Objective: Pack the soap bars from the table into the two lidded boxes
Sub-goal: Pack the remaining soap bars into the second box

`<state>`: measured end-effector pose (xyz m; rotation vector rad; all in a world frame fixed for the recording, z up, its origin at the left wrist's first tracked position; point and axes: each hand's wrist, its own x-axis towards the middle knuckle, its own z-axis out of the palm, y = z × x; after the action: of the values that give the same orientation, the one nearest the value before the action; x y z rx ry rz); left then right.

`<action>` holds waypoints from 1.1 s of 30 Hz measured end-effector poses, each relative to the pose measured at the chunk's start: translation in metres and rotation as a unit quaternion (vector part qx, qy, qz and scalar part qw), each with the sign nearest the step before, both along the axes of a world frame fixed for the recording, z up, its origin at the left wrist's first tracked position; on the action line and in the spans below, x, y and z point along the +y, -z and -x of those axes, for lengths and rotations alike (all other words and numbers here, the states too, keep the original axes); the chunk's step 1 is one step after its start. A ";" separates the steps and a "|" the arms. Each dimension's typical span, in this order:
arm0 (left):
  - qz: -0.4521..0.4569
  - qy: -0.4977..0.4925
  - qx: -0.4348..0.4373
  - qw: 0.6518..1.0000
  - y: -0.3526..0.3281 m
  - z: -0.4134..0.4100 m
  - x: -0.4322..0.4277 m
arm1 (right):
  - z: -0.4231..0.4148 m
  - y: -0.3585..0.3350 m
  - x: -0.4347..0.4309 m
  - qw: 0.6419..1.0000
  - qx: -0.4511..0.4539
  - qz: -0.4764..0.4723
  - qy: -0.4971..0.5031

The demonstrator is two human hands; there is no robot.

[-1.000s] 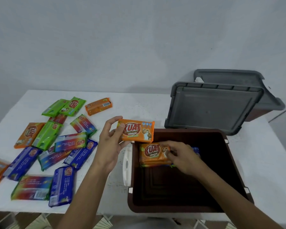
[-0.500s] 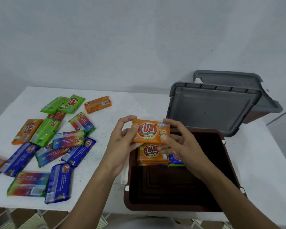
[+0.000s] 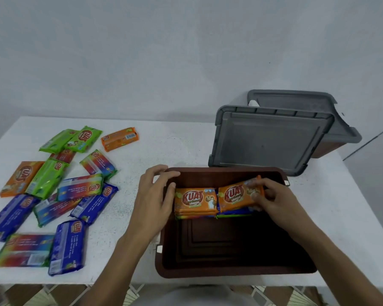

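Right hand (image 3: 272, 199) pinches a tilted bar (image 3: 234, 195) that may slide off its stack (image 3: 234, 214); left hand (image 3: 155, 195) rests loose on the box (image 3: 230, 273).

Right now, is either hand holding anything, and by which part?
The right hand pinches an orange soap bar by its right end, inside the brown box. The left hand holds nothing, fingers relaxed at the box's left wall.

A pale wall (image 3: 164, 51) stands above patterned floor tiles (image 3: 27, 294).
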<state>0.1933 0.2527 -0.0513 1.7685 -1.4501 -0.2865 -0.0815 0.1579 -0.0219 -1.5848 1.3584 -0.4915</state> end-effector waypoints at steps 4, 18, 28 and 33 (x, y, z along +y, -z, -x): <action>0.007 -0.003 0.018 1.000 0.003 -0.001 0.002 | -0.012 0.014 0.001 0.990 0.125 0.061 -0.034; -0.026 0.053 0.064 0.996 0.016 -0.033 0.014 | -0.078 -0.022 0.009 0.880 0.348 0.303 -0.113; -0.167 -0.054 -0.102 0.979 0.029 -0.168 0.046 | -0.261 -0.004 -0.061 0.890 0.148 0.314 -0.296; -0.273 -0.028 -0.154 0.949 0.039 -0.231 0.052 | -0.351 0.041 -0.106 0.855 0.193 0.273 -0.395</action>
<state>0.4239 0.3045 -0.0901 2.3814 -1.6395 -0.4271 0.2693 0.0523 -0.0634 -2.6355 0.7157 -0.0273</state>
